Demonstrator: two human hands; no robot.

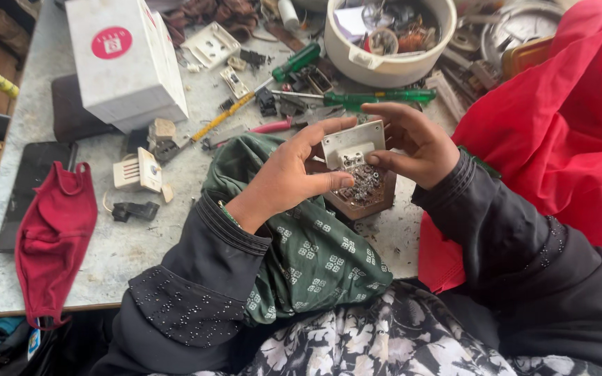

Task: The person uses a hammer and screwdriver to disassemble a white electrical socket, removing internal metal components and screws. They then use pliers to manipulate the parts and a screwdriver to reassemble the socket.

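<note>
My left hand (288, 174) and my right hand (412, 143) together hold a small white switch part (352, 145) above a brown wooden block (365, 198) that carries a pile of small metal screws. The left thumb and forefinger pinch the part's left edge and lower side. On the other side, my right fingers wrap its top and right edge. A green patterned cloth (301, 244) lies under my left wrist. Both arms wear black sleeves.
A white box (125, 59) stands at the back left, a white bowl of parts (388, 38) at the back. Green-handled screwdrivers (377, 96), pink pliers (273, 127) and switch pieces (139, 172) lie about. Red cloth (559, 139) covers the right; a red mask (53, 237) lies left.
</note>
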